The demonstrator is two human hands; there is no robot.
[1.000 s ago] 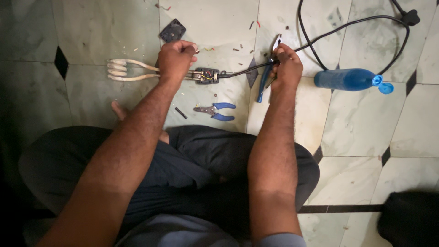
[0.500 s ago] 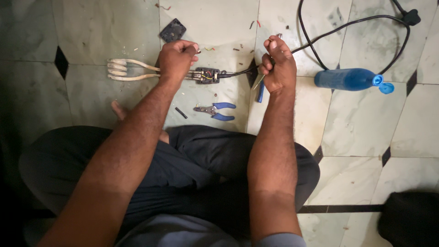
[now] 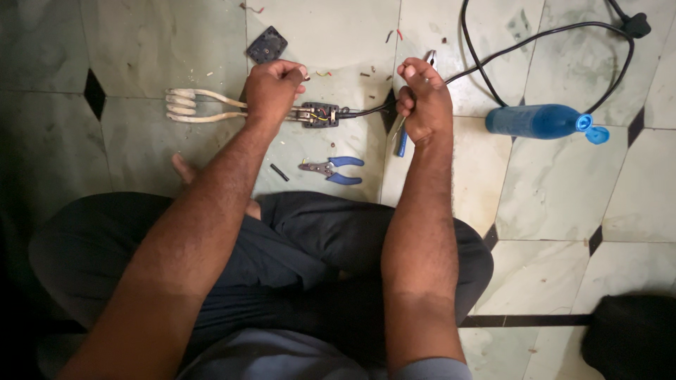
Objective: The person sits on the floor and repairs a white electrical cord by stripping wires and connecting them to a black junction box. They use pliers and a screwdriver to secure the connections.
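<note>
Head view. Person cross-legged on a tiled floor. Left hand (image 3: 271, 88) closed around the neck of an immersion heater coil (image 3: 186, 105), whose loops lie to its left. Just to its right sits the open terminal block (image 3: 318, 114), wires exposed. Black cord (image 3: 493, 67) runs from the block rightward to the right hand (image 3: 420, 98), fisted on blue-handled pliers (image 3: 403, 134). Long axis left-to-right; left hand nearer the block. Spare blue pliers (image 3: 334, 169) and blue bottle (image 3: 539, 121) lie apart.

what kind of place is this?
Probably a home or small shop floor used for a repair: marble floor tiles, a person sitting cross-legged, an opened immersion heater, blue-handled pliers and wire scraps.
</note>
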